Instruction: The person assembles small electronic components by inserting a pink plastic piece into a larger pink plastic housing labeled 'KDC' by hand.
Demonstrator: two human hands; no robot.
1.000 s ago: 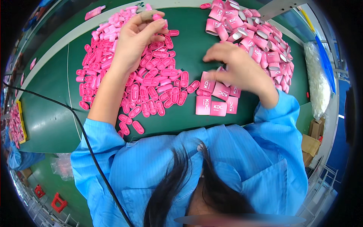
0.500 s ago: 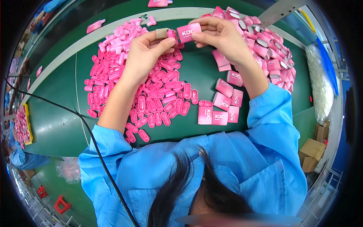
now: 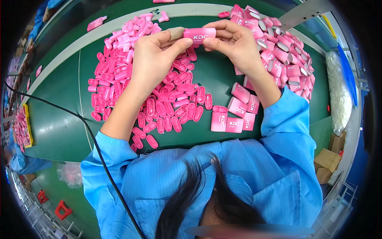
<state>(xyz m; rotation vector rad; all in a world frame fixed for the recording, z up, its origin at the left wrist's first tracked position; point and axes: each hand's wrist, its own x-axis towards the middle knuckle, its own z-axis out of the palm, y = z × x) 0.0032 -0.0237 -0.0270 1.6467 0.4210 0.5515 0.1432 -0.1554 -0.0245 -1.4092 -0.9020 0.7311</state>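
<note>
Above the far part of the table, both my hands hold a pink casing sideways between them. My left hand, with tan tape round a finger, is closed at the casing's left end; the small oval cap seen in it earlier is now hidden. My right hand pinches the other end between thumb and fingers. Below and beside my left hand spreads a heap of bright pink oval caps, with paler pink spouted pieces at its far side. Several loose pink casings lie near my right forearm.
A large pile of pink casings fills the right of the green table. A black cable crosses my left side. A pale rail runs behind. Finished-looking pink units lie beyond it. Cardboard boxes stand at right.
My left hand has moved right and brought the oval cap against the casing in my right hand. The casing has turned level, and both hands now grip it.
</note>
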